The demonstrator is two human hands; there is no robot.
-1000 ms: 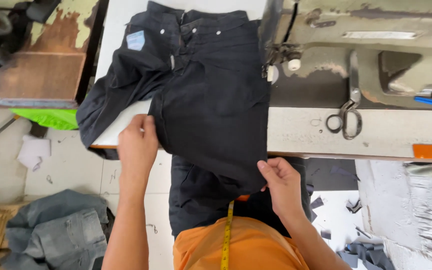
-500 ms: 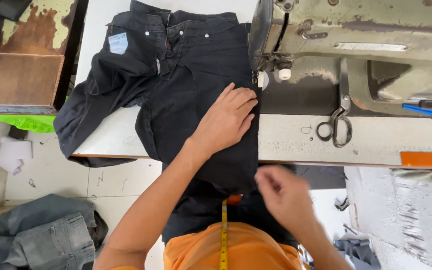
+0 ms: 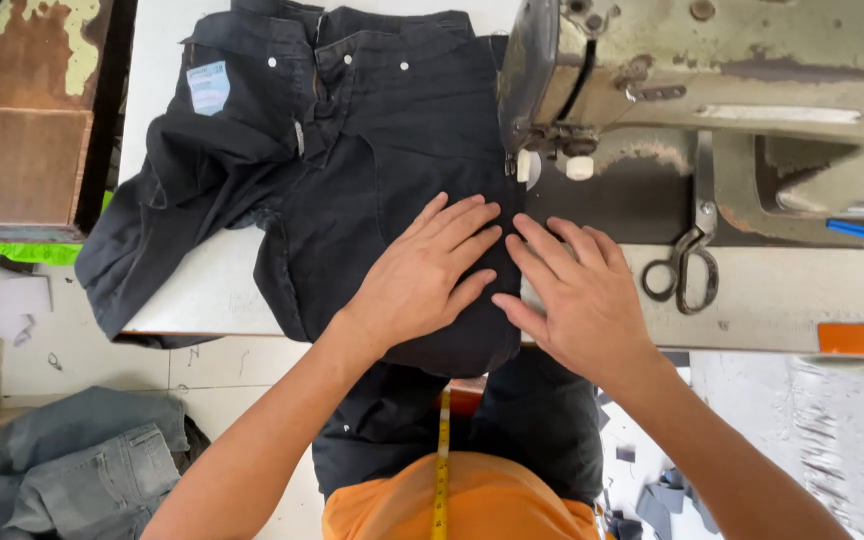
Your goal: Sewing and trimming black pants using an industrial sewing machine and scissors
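both hands, left hand (image 3: 422, 280) and right hand (image 3: 577, 300), flat on black jeans (image 3: 352, 180), fingers spread, beside sewing machine (image 3: 712, 90).

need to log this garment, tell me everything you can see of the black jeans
The black jeans look like dark denim, with pale rivets, a front fly and a light blue tag at the waistband. They lie front up, rumpled, on the white table, legs hanging over its near edge. The left hand and right hand press flat on them.

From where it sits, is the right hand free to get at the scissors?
Probably yes. The right hand lies flat on the black jeans, holding nothing, and the scissors lie just to its right on bare table with nothing between.
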